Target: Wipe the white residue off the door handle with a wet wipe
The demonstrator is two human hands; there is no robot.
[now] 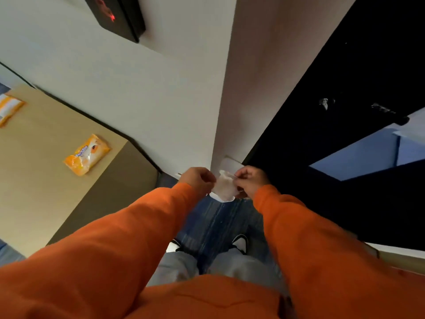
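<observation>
Hands meet at the centre of the frame, both reaching out of orange sleeves [138, 226]. The left hand [197, 179] pinches the left edge of a white wet wipe [224, 187] with curled fingers, and the right hand [251, 180] pinches its right edge the same way, so the crumpled sheet hangs between them, partly spread. How far the wipe is unfolded cannot be told through the blur.

The door handle [388, 111] sits in the upper right of the frame on a black door [322, 54], well apart from the wipe and both hands. It is dark like the door, with pale flecks of white residue [324, 103] showing along it and just to its left.

At the left of the frame a tan table [34, 192] carries an orange pack [87, 154] lying flat, and a second pack [9, 107] of similar colour lies at the far left edge. A black box [119, 17] with a red light is fixed to the pale wall [138, 88] at the top. Below the hands, two black-and-white shoes [240, 242] stand on blue carpet [218, 222]
</observation>
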